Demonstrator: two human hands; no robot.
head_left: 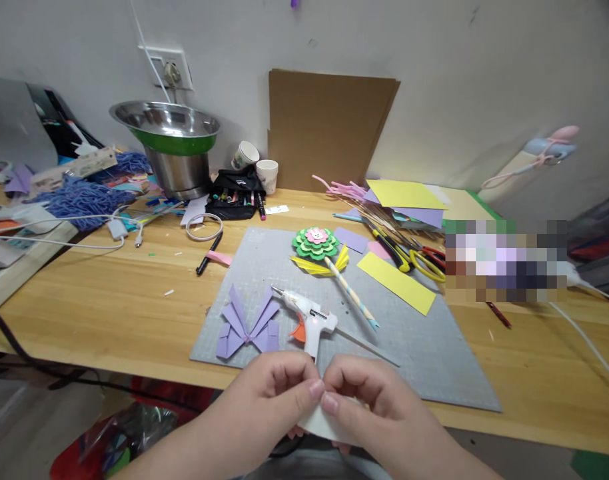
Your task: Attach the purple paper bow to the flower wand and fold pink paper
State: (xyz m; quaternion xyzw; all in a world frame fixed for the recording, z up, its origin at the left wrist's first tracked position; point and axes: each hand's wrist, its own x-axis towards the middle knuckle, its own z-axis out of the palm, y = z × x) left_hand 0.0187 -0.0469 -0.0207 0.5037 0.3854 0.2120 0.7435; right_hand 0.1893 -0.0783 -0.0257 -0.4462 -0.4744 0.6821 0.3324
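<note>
Off-white paper piece (324, 423), flat and smooth, sits at the worktop's (154, 320) near edge, around mid-length. We see the left hand (287, 393) pinching it with its grip closed, thumb against curled fingers; the right hand (372, 397) has the same closed grip on it, the two thumbs almost meeting. Lower part of the sheet partly covered by the right thumb.

Just beyond them, on a grey gridded cutting mat (434, 373) near that same edge, we have a white plastic glue gun (304, 310), orange trigger, thin rod out the back. Toward the mat's near left corner: lilac folded-paper butterfly (248, 337), creased, angular wings. Toward its far edge: paper flower (315, 244), scalloped green tiers, pleated yellow leaves (314, 267), spiral-striped stem (352, 293). Right of that, a matte yellow paper rectangle (397, 283).

Along the worktop's far edge we note a brown cardboard sheet (329, 130) against the wall, a shiny steel bowl (167, 120) and, farther left, stringy blue yarn (79, 201).
</note>
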